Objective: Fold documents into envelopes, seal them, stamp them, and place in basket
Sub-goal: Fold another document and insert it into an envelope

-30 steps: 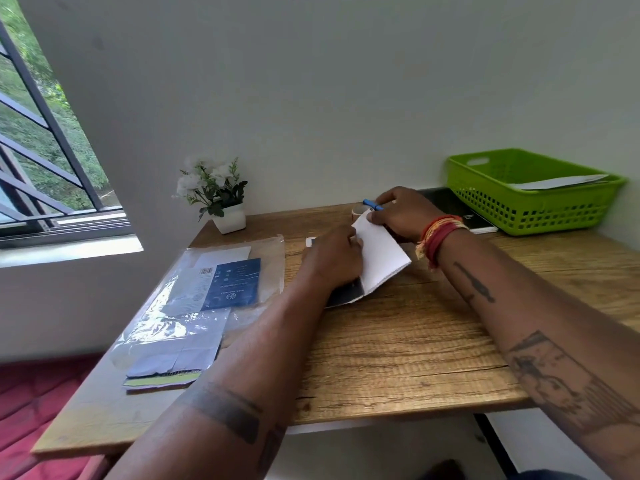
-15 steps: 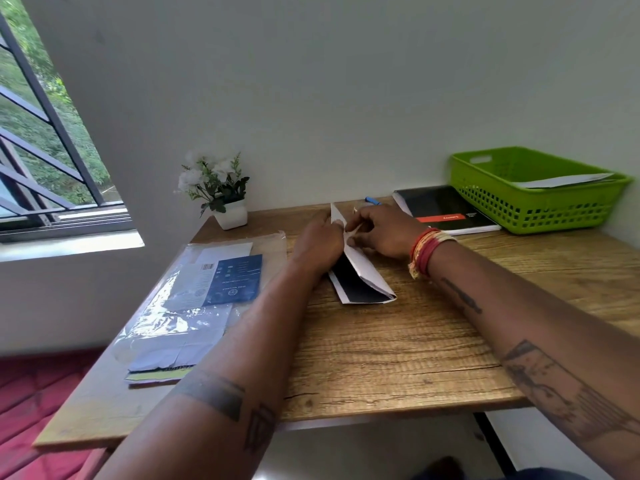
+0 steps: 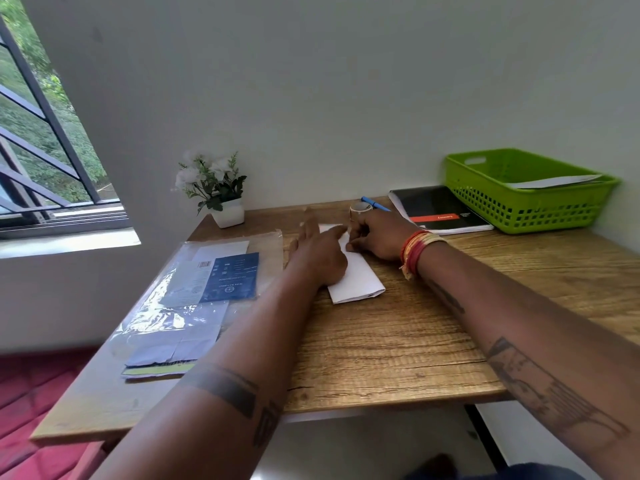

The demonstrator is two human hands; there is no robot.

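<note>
A folded white document [image 3: 360, 278] lies flat on the wooden table [image 3: 398, 341], near its middle. My left hand [image 3: 320, 252] lies flat on the paper's left side with the fingers stretched out. My right hand [image 3: 379, 235] rests on the paper's far end, fingers curled and pressing the fold. A green basket [image 3: 526, 199] stands at the back right with a white envelope [image 3: 554, 181] lying in it. A clear plastic sleeve [image 3: 194, 296] with blue and white papers inside lies at the left.
A tape roll [image 3: 360, 208] and a blue pen [image 3: 374, 203] lie behind my right hand. A black notebook [image 3: 440, 209] sits next to the basket. A small potted plant [image 3: 216, 190] stands at the back left by the wall. A window is at the far left.
The paper's raised flap has been folded down, so the dark inside is hidden and the paper lies flat. My left hand has spread flat on it; my right hand moved to the far end.
</note>
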